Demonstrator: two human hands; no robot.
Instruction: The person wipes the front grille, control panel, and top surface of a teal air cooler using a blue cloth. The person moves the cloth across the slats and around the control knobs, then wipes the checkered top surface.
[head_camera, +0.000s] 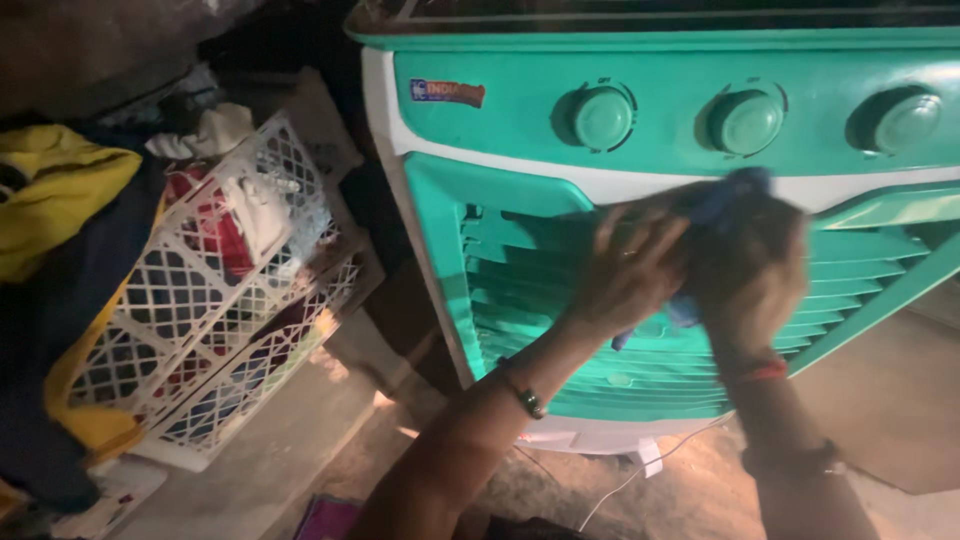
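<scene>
Cooler (640, 130), teal and white, three round knobs up top, slatted grille in front. My right hand (748, 270) grip clenched on blue cloth (735, 192), pressed against grille. My left hand (628, 270) fingers spread flat on slats, touching right hand. White lattice basket (215, 300) of clothes well to left, on floor.
</scene>
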